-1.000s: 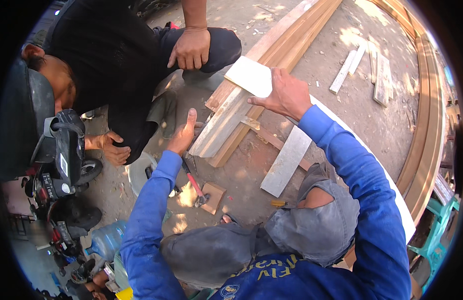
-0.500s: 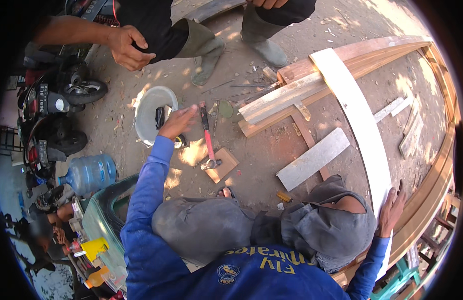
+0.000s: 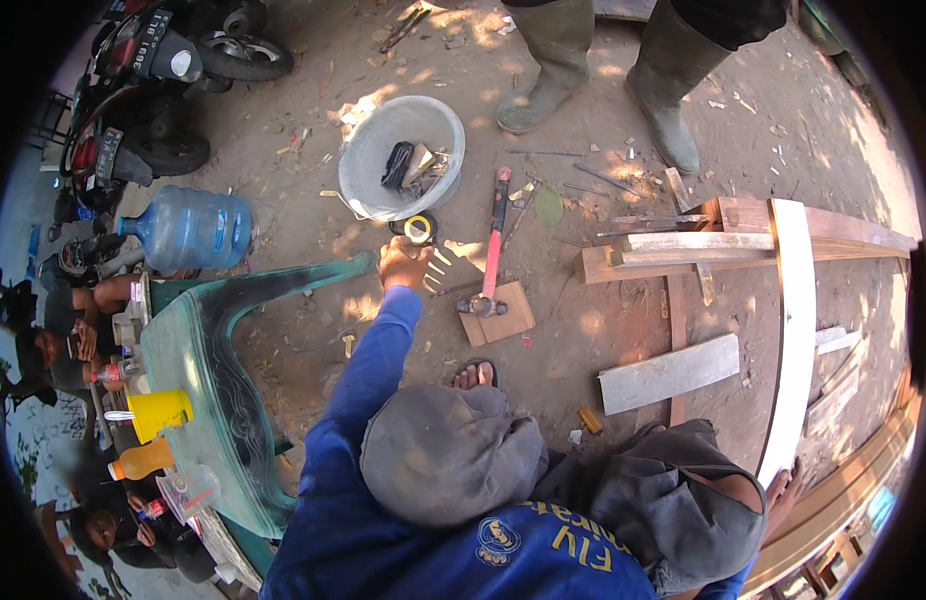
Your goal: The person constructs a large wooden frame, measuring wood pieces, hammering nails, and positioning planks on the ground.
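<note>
My left hand (image 3: 405, 266) reaches forward with its fingers apart, right beside a black-and-yellow tape measure (image 3: 419, 230) on the ground. Whether the fingertips touch it is hard to make out. To the right, a hammer (image 3: 494, 245) with a red-and-black handle rests its head on a small square wooden block (image 3: 508, 318). My right hand (image 3: 781, 497), partly hidden behind my knee, grips the near end of a long pale board (image 3: 795, 330). The far end of this board lies across wooden beams (image 3: 673, 252).
A grey bucket (image 3: 355, 165) with tools inside stands ahead, near another person's rubber boots (image 3: 553, 65). On my left are a green plastic table (image 3: 188, 350) with cups and bottles, a blue water jug (image 3: 198, 228) and parked motorcycles (image 3: 148, 100). A grey plank (image 3: 673, 375) lies ahead right.
My left hand has lowered from above the bucket's edge to beside the tape measure. My view has turned left. The other person's hand has left the view, and my right hand is now more hidden.
</note>
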### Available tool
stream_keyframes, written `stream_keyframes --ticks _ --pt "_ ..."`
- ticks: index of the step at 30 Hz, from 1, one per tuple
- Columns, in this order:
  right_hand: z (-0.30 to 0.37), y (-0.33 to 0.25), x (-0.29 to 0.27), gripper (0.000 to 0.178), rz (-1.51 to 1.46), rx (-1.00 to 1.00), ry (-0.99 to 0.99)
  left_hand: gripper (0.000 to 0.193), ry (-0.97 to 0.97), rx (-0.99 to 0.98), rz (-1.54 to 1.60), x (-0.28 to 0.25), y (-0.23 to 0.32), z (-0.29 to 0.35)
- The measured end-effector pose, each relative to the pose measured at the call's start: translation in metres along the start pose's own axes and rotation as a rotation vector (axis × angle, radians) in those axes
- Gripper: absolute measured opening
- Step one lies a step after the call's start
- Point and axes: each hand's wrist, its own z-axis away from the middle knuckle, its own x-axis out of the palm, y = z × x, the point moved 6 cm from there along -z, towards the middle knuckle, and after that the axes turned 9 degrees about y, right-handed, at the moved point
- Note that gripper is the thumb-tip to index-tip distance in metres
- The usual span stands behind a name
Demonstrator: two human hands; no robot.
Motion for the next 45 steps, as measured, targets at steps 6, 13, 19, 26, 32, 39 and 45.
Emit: stream_keyframes --ticks 6,13,19,26,32,39,45 --pt "0.001 0.006 -0.002 0.06 0.026 -0.016 0.02 0.089 -0.037 0.042 -0.112 0.025 0.015 -0.03" --pt "-0.003 0.008 0.0 0.063 0.028 0.042 -0.03 0.081 0.005 -0.028 -0.128 0.04 0.013 -0.029" --pt "-0.046 -0.017 -0.015 0.06 -0.032 -0.206 0.172 0.051 0.065 -0.654 1.222 0.019 -0.014 0.025" --pt "-0.043 -0.39 -0.015 0.069 -0.279 -0.898 -0.155 0.047 -0.475 -0.917 2.011 -0.012 0.003 0.072" --pt "-0.012 -0.571 0.134 0.034 -0.081 -1.387 -0.466 0.044 -0.33 -1.021 1.808 -0.054 -0.018 0.047" --pt "-0.065 -0.581 0.172 0.027 -0.088 -1.329 -0.334 0.045 -0.233 -0.796 1.176 -0.065 -0.006 -0.018" --pt "-0.114 -0.525 0.261 0.028 0.297 -1.267 -0.608 0.037 -0.266 -0.684 1.327 -0.042 0.003 -0.028"
